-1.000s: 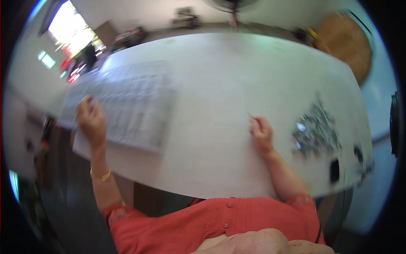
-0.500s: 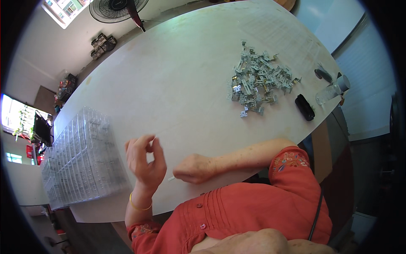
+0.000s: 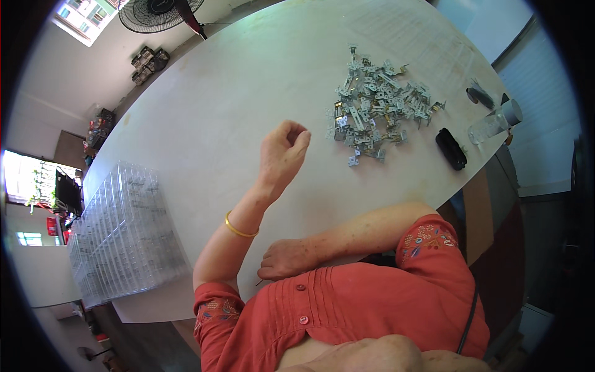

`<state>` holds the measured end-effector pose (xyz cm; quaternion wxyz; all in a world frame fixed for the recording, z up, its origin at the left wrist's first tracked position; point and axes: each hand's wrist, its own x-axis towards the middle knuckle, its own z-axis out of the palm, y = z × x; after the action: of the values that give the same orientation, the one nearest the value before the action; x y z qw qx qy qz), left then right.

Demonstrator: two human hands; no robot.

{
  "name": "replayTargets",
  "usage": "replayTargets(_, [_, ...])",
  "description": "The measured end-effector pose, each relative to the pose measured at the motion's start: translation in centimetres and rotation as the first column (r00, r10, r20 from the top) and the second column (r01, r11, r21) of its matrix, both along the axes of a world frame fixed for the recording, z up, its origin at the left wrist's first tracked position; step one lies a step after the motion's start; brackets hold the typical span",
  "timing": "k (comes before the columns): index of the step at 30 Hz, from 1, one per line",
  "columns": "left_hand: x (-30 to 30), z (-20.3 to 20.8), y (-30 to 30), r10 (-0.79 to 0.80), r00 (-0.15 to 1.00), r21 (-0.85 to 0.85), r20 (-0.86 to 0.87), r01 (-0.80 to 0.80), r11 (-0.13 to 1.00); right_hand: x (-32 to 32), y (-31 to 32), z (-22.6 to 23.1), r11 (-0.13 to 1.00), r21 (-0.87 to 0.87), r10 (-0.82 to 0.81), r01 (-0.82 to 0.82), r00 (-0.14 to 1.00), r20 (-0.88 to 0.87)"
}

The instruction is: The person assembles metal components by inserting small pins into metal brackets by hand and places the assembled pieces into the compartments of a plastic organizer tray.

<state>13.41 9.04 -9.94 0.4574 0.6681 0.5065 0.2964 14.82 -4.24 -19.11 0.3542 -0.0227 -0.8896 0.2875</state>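
My left hand [image 3: 285, 158], a yellow bangle on its wrist, is above the middle of the table. Its fingers curl loosely, with a gap to the thumb and nothing visible between them. Right of it lies a heap of small metal brackets [image 3: 378, 102], some with brass-coloured parts; the hand is apart from it. My right hand [image 3: 287, 256] rests at the near table edge, its forearm lying across the table. Its fingers are closed, and a small thin rod [image 3: 260, 283] pokes out at their tips; most of that piece is hidden.
A tall stack of clear plastic trays [image 3: 127, 229] stands at the table's left edge. At the right lie a black case [image 3: 450, 149], a clear bottle [image 3: 486, 128] with a grey cap, and a dark object [image 3: 480, 96]. A fan [image 3: 161, 12] stands beyond the white table [image 3: 217, 105].
My left hand has moved right and away from me, from beside the trays toward the metal heap. My right hand has drawn slightly nearer my body; its thin piece now points downward.
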Motion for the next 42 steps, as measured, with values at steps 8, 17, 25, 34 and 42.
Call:
replayTargets(8, [3.2,-2.3,0.2,-0.101,0.993,0.249,-0.054,0.111,0.962,-0.6,0.1,-0.5,1.0,-0.002,0.001,0.0,0.999,0.048])
replayTargets(17, [4.8,-3.3,-1.8,-0.091,0.954,0.583,-0.284,0.247,0.774,-1.0,0.0,-0.9,0.998,-0.045,0.048,-0.046,0.998,0.044])
replayTargets(25, [5.6,-4.0,-1.7,-0.125,0.937,0.424,-0.326,0.263,0.866,-1.7,0.2,-1.2,1.0,0.017,-0.02,0.024,0.983,-0.183])
replayTargets(34, [4.1,-3.9,-0.4,-0.114,0.99,0.209,-0.083,0.129,0.969,-1.0,0.1,-0.7,0.999,-0.052,0.002,-0.005,0.999,-0.048])
replayTargets(42, [-2.2,-1.2,0.3,-0.04,0.999,-0.12,0.028,0.043,0.992,0.2,0.3,0.5,0.997,-0.078,0.02,-0.016,0.998,0.053])
